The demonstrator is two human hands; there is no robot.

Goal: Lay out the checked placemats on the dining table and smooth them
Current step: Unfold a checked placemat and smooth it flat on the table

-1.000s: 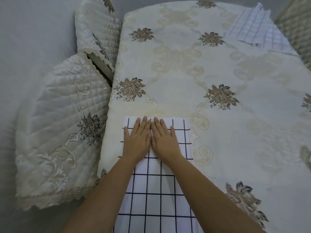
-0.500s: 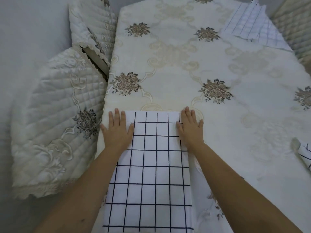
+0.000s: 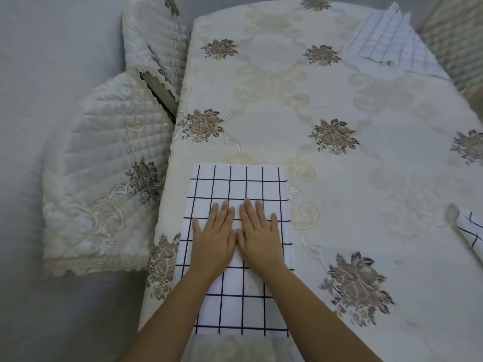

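A white placemat with dark checks (image 3: 235, 186) lies flat at the near left of the dining table (image 3: 366, 178), which wears a cream floral cloth. My left hand (image 3: 213, 237) and my right hand (image 3: 258, 237) lie side by side on the middle of the mat, palms down, fingers straight, thumbs nearly touching. A second checked placemat (image 3: 386, 40) lies loosely folded at the far right of the table. The corner of a third checked placemat (image 3: 470, 232) shows at the right edge of the view.
Two chairs with quilted cream covers stand left of the table, one close (image 3: 104, 178) and one farther back (image 3: 154, 40). Another chair back (image 3: 454, 43) shows at the far right. Grey floor lies to the left.
My hands were together near the mat's far edge, then spread apart to its two far corners. Now they are together again, lower down on the middle of the mat.
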